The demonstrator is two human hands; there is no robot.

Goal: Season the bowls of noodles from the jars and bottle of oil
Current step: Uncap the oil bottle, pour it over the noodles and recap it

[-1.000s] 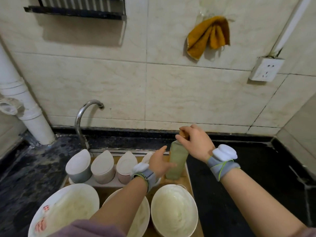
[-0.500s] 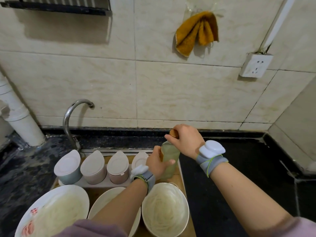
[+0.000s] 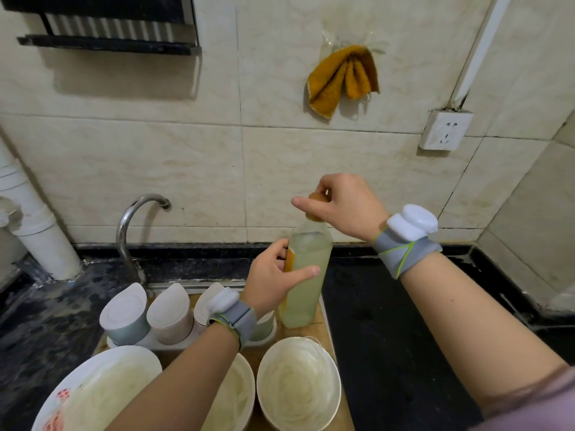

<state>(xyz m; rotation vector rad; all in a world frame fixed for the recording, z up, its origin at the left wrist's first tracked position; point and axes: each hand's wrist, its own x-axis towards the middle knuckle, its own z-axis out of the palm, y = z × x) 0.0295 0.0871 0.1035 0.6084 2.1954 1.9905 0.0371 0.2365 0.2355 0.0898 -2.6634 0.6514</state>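
The tall clear plastic bottle of pale yellow oil (image 3: 306,281) stands upright on the desk behind the white noodle bowls (image 3: 298,384), left hand (image 3: 273,276) clamped round its body, right hand (image 3: 343,205) directly above pinching the brown cap (image 3: 315,197).

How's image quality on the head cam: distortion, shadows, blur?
Head view: wide-angle bowing bends the tile lines and the white pipe; the wall rack casts a soft shadow below it; hands sharp, left hand on the oil bottle, right hand at its cap; no strong glare.
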